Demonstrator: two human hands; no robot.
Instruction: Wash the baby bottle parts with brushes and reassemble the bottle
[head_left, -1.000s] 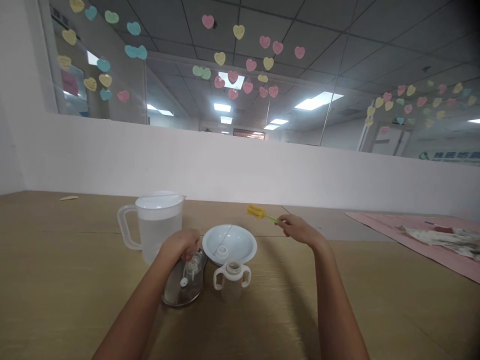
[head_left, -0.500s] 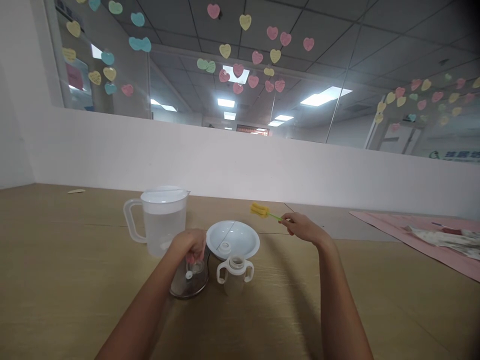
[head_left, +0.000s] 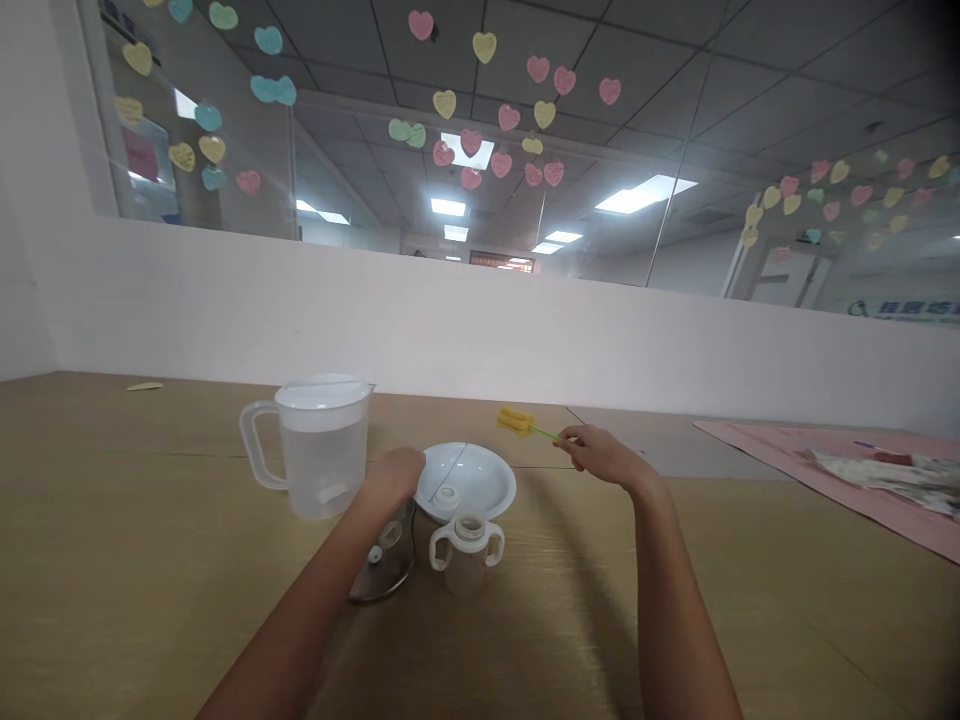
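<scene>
My right hand (head_left: 596,452) is closed in a pinch on the thin green stem of a bottle brush (head_left: 516,421), its yellow sponge head pointing left, held up off the table. My left hand (head_left: 399,474) is at the left rim of a white bowl (head_left: 491,490); its fingers are mostly hidden, and whether it grips the rim I cannot tell. A small white cap-like part (head_left: 446,498) is in the bowl. In front stands an open two-handled baby bottle (head_left: 468,560). Beneath my left wrist lies a dark see-through dish or lid (head_left: 397,568) bearing small parts.
A lidded clear pitcher (head_left: 324,460) with liquid stands left of the bowl. A pink cloth (head_left: 757,450) with crumpled fabric lies at the right. A flat pale piece (head_left: 145,386) is at the back left. A white wall (head_left: 450,330) with glass above bounds the table.
My left hand has moved up and right, from above the small parts on the dark dish to the bowl's left rim. My right hand still holds the brush in nearly the same place.
</scene>
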